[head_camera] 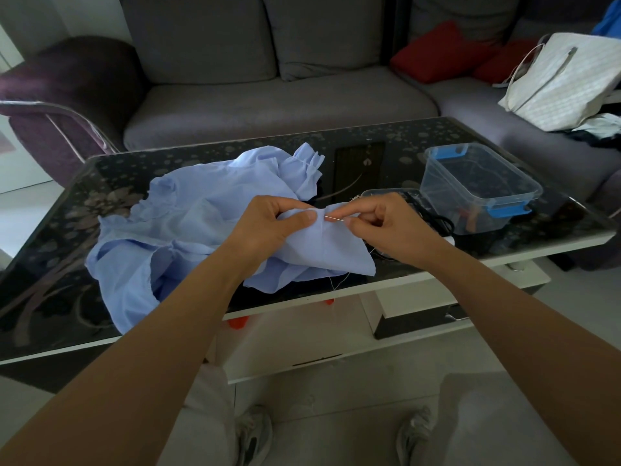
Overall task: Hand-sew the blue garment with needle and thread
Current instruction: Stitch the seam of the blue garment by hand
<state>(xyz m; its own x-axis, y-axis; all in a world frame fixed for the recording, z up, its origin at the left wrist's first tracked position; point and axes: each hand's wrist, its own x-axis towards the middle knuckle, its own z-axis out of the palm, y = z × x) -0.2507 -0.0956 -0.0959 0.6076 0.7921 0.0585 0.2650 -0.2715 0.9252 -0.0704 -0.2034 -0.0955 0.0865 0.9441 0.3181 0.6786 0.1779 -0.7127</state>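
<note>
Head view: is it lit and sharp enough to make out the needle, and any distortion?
Head view: dim light; the needle reads as a thin pale line between right hand and blue garment; head view edges bow, curving the glass table rim.

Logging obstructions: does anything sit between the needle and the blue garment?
Nothing visible does. The right hand pinches the needle, its tip at the fold of the blue garment that the left hand holds.

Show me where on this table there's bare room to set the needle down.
Bare glass lies left of the blue garment toward the left edge of the table, and in the back middle between the garment and the clear box. Crowded: between the right hand and the box, where the scissors lie.
</note>
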